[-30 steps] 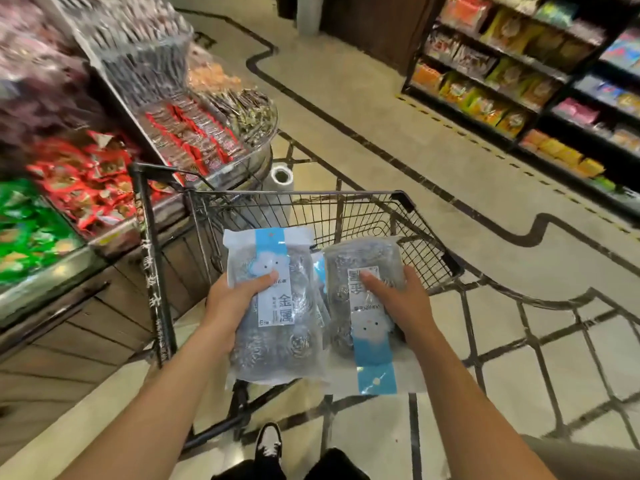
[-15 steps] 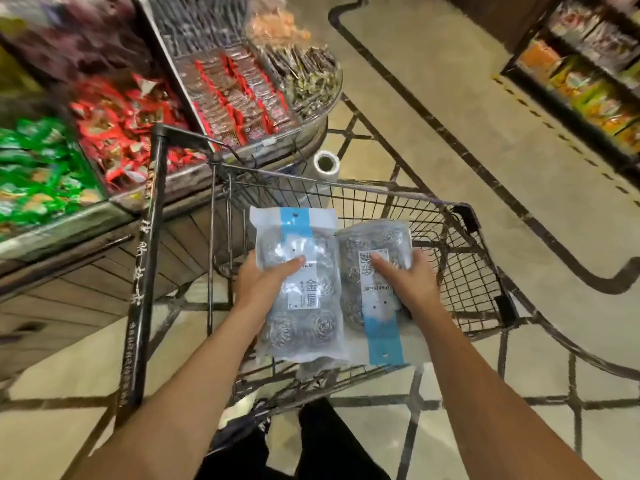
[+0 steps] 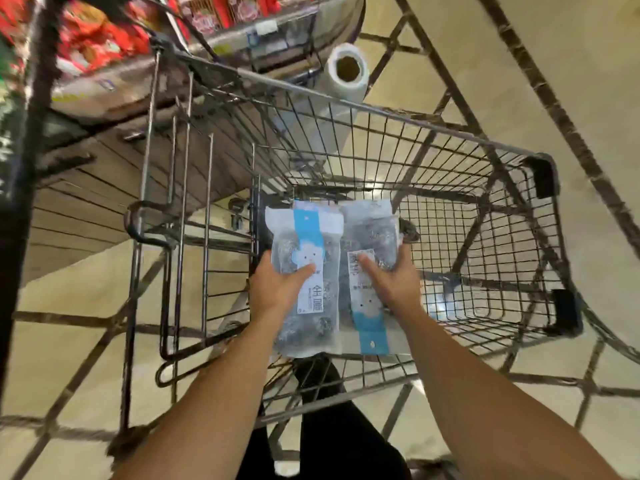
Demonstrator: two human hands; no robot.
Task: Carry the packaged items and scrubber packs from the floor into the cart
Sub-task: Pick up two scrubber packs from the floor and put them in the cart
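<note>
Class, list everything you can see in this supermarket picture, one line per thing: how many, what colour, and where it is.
scrubber packs: two, clear with blue and white labels over steel scrubbers, side by side inside the cart, one in each grip
cart: one, dark wire, centre, seen from above
roll of plastic bags: one, white, beyond the cart's far rim
display bin: one, metal, top, holding red packets
snack packets: many, mostly red, blurred, top left
floor: beige tiles with dark lines
left hand: grips the left pack
right hand: grips the right pack
</note>
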